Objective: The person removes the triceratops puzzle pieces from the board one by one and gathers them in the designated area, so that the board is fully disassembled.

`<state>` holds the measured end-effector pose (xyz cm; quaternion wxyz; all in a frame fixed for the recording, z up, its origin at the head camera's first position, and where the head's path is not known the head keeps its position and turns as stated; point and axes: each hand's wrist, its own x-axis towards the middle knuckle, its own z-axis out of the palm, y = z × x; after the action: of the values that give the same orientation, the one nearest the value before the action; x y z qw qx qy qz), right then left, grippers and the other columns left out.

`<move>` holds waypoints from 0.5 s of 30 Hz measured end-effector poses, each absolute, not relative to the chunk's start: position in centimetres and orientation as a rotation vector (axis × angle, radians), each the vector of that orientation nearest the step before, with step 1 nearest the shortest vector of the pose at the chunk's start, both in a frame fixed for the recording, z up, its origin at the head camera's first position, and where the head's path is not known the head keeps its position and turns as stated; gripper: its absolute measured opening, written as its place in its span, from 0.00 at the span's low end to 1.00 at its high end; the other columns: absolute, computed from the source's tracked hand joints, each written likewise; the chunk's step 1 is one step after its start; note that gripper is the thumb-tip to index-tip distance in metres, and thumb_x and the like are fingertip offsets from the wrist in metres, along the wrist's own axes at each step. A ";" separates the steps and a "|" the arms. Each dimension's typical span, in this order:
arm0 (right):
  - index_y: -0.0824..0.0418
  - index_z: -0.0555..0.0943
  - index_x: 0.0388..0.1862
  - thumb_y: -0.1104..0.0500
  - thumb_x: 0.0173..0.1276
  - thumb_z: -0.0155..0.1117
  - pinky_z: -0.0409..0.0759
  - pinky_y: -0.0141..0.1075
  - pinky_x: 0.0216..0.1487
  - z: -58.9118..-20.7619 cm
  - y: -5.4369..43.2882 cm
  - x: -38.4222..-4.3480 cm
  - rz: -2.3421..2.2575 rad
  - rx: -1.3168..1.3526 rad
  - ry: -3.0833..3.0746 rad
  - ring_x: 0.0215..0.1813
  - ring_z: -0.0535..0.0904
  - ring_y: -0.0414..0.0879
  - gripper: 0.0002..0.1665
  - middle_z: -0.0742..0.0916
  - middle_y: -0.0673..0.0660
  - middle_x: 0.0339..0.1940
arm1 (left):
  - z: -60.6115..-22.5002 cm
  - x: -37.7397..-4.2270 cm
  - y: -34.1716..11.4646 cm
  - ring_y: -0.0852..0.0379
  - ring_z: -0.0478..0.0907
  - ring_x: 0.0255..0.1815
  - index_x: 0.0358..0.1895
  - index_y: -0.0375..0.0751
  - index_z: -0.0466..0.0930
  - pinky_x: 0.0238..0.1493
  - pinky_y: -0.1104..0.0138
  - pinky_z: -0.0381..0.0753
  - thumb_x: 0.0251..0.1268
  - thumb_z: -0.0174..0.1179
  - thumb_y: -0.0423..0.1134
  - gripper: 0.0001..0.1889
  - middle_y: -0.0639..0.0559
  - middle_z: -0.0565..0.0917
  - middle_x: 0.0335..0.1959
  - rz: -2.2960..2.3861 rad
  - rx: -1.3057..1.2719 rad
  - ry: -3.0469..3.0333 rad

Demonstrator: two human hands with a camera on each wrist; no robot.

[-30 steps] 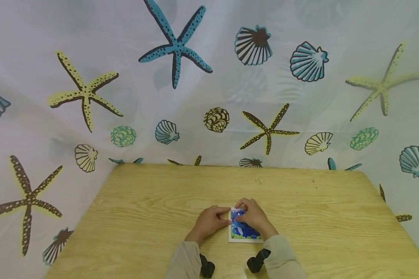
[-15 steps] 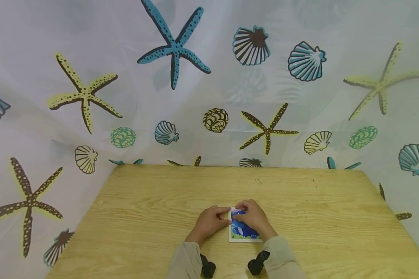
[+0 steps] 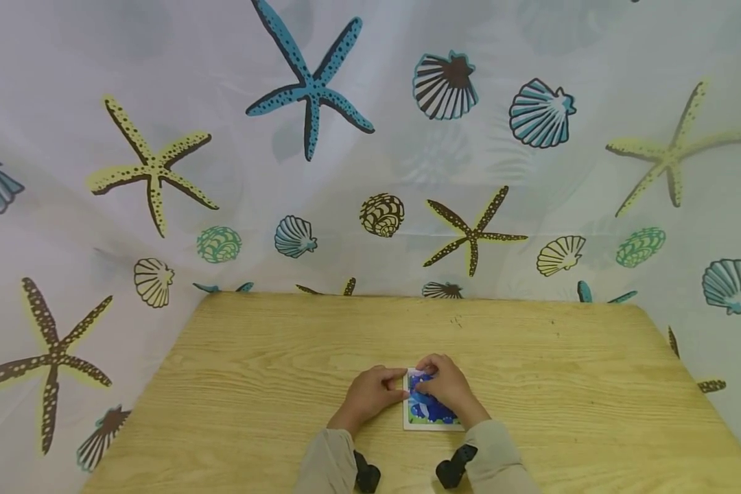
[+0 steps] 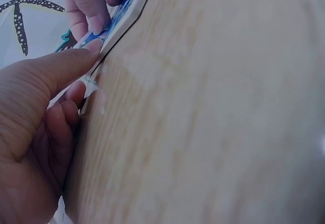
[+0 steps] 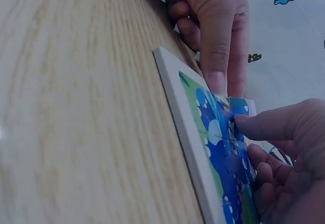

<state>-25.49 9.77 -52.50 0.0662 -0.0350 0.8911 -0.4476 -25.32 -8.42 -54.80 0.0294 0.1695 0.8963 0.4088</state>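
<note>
A small jigsaw puzzle (image 3: 431,414) with a blue cartoon animal and a pale frame lies flat on the wooden table. At its left edge, my left hand (image 3: 367,396) holds the frame with thumb and index finger; in the left wrist view the thumb (image 4: 76,61) presses near a corner and other fingers curl below. Over the upper part of the picture, my right hand (image 3: 451,385) pinches a blue puzzle piece (image 5: 240,105), which stands tilted above the board in the right wrist view. My right hand and wrist cover the puzzle's right side in the head view.
The wooden table (image 3: 272,357) stretches around the puzzle. A white curtain (image 3: 370,158) printed with starfish and shells hangs behind and at both sides. Black wrist mounts (image 3: 367,473) sit under both sleeves, close to the table.
Both hands stay almost in place at the puzzle. The right thumb and fingers shift only slightly over its upper part, and the head view drifts a little.
</note>
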 end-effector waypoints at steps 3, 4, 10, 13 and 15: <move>0.59 0.79 0.38 0.67 0.58 0.67 0.71 0.46 0.48 -52.5 9.9 -25.6 -1.457 -0.033 2.607 0.42 0.74 0.48 0.10 0.80 0.54 0.38 | -54.7 -25.3 -8.4 0.65 0.65 0.22 0.54 0.42 0.82 0.28 0.71 0.65 0.54 0.69 0.44 0.23 0.60 0.72 0.23 1.259 0.526 2.770; 0.59 0.79 0.38 0.67 0.59 0.66 0.72 0.45 0.48 -52.4 9.9 -25.6 -1.482 -0.013 2.587 0.41 0.74 0.47 0.09 0.80 0.53 0.38 | -54.7 -25.2 -8.3 0.65 0.65 0.22 0.54 0.42 0.82 0.28 0.71 0.65 0.55 0.69 0.44 0.23 0.60 0.72 0.23 1.258 0.524 2.771; 0.64 0.80 0.36 0.68 0.61 0.65 0.74 0.43 0.45 -52.2 10.0 -25.4 -1.595 0.064 2.532 0.38 0.75 0.46 0.05 0.83 0.54 0.34 | -54.7 -25.1 -8.2 0.64 0.64 0.22 0.54 0.42 0.82 0.28 0.70 0.65 0.55 0.69 0.44 0.22 0.60 0.72 0.23 1.250 0.518 2.770; 0.65 0.81 0.36 0.66 0.61 0.65 0.72 0.39 0.41 -52.3 10.0 -25.4 -1.622 0.104 2.542 0.36 0.74 0.45 0.04 0.82 0.54 0.32 | -54.8 -25.1 -8.3 0.65 0.64 0.23 0.54 0.43 0.82 0.28 0.71 0.65 0.55 0.69 0.45 0.22 0.60 0.72 0.23 1.249 0.507 2.765; 0.64 0.81 0.36 0.65 0.62 0.65 0.71 0.37 0.39 -52.4 10.0 -25.4 -1.646 0.134 2.542 0.35 0.73 0.45 0.05 0.81 0.53 0.31 | -54.8 -25.2 -8.4 0.65 0.65 0.23 0.54 0.43 0.82 0.28 0.71 0.65 0.55 0.69 0.45 0.23 0.60 0.72 0.23 1.251 0.507 2.766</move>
<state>-25.42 10.01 -52.41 0.0553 0.0441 0.8373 -0.5421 -25.18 -8.41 -54.81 0.0319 0.1645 0.8982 0.4064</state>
